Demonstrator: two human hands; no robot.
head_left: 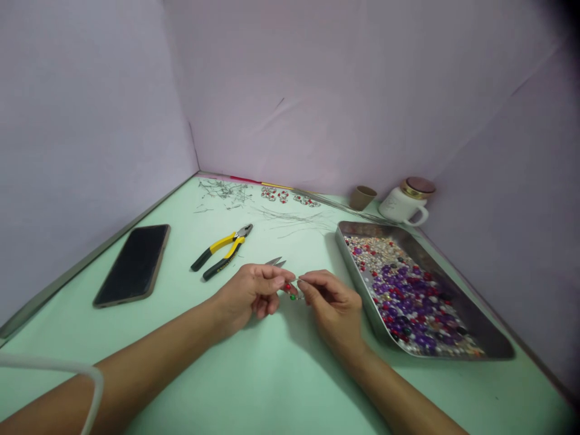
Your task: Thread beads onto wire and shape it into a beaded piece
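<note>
Between my hands hangs a small strand of beads [292, 296], with a red bead and a green bead showing. My left hand [260, 289] pinches one end of it between thumb and forefinger. With thumb and fingertip, my right hand [333, 302] grips the other end, where a thin wire seems to run; its exact path is too small to make out. Just behind the left hand, the blades of scissors [276, 261] stick out, their handles hidden. Yellow-and-black pliers [224, 251] lie with handles apart to the left of that hand.
To the right stands a metal tray [357, 281] of mixed beads. A phone [133, 266] lies at left. Farther back are loose wires [294, 219], a heap of wire pieces [226, 192], beaded pieces [274, 194], a brown cup [362, 198] and a lidded white mug [401, 206]. A white cable [49, 362] crosses front left.
</note>
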